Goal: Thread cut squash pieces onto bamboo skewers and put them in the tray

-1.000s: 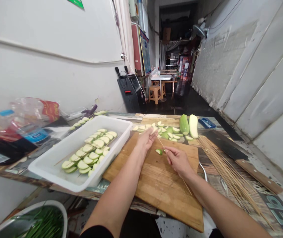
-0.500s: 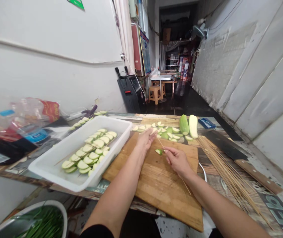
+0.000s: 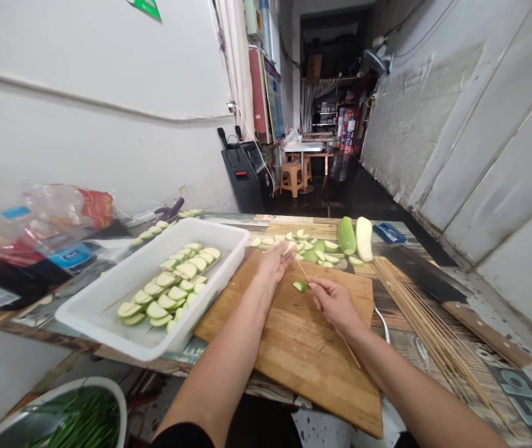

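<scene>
My right hand point(image 3: 335, 300) pinches a thin bamboo skewer point(image 3: 301, 267) over the wooden cutting board point(image 3: 307, 336). The skewer slants from my left fingertips down past my right wrist. My left hand point(image 3: 275, 264) is closed at its upper end, on what looks like a pale zucchini slice, mostly hidden by the fingers. One green-skinned zucchini piece point(image 3: 299, 286) lies on the board beside my right fingertips. Past the board are several cut zucchini slices point(image 3: 331, 246) and two larger zucchini pieces, one green point(image 3: 346, 235) and one with its pale cut face showing point(image 3: 363, 238).
A white plastic tray point(image 3: 102, 333) with skewered slices stands to the left. On the right lie loose bamboo skewers point(image 3: 415, 323), a cleaver point(image 3: 485, 330) and a blue object point(image 3: 389, 233). A bowl of green vegetables point(image 3: 119, 398) sits low at left, below a plastic bottle point(image 3: 67, 249).
Almost nothing differs. The whole view has shifted very slightly; both hands keep their places around the skewer.
</scene>
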A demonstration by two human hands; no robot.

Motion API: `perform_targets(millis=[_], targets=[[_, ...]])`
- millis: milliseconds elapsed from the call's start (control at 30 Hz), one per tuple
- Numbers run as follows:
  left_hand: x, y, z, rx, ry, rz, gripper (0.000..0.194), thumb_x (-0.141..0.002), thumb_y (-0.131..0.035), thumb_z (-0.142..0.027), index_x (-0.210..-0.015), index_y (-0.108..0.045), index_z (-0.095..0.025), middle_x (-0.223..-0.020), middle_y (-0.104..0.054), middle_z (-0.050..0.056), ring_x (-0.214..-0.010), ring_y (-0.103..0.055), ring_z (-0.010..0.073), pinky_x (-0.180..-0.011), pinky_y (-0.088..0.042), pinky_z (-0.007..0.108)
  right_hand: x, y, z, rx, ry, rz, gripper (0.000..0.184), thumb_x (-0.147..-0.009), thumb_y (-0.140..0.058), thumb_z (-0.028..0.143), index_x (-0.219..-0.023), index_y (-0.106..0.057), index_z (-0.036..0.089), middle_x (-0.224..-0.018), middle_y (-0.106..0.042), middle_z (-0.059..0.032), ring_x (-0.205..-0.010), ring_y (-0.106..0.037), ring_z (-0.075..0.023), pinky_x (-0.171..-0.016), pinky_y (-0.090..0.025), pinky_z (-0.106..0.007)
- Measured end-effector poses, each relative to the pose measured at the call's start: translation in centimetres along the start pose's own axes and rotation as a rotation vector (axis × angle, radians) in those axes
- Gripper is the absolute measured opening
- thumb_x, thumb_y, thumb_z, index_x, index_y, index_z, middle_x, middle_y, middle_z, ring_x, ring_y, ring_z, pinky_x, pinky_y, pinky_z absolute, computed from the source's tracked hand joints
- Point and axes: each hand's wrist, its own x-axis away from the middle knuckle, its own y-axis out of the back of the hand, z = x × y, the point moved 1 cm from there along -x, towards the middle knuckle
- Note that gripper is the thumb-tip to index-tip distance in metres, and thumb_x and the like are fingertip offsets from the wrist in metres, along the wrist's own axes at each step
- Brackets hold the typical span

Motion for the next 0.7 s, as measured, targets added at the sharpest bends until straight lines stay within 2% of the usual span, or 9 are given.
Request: perform_targets(millis=[500,700], targets=[[-0.1,0.1,0.2,-0.073,-0.009,0.027,0.008,-0.072,-0.062,-0.007,-0.076,-0.056,-0.011,-0.074,-0.065,0.006,-0.067,-0.066,0.0154,-0.067,-0.053,0.025,-0.5,-0.1,-0.9,-0.013,0.038,-0.007,0.043,-0.071,-0.052,0.040,-0.098,-0.065,0.008,-0.041,-0.040,0.0060,-0.036,-0.030,-0.0058,-0.037,-0.019,-0.018],[-0.1,0.2,0.3,-0.104,0.013,0.039,0.006,-0.073,-0.061,-0.008,-0.075,-0.056,-0.010,-0.074,-0.066,0.006,-0.067,-0.066,0.0152,-0.067,-0.053,0.025,-0.7,-0.3,-1.1,-0.025,0.046,0.016,0.036,-0.072,-0.051,0.042,-0.084,-0.065,0.011,-0.041,-0.039,0.0063,-0.037,-0.031,-0.0063,-0.038,-0.020,-0.018]])
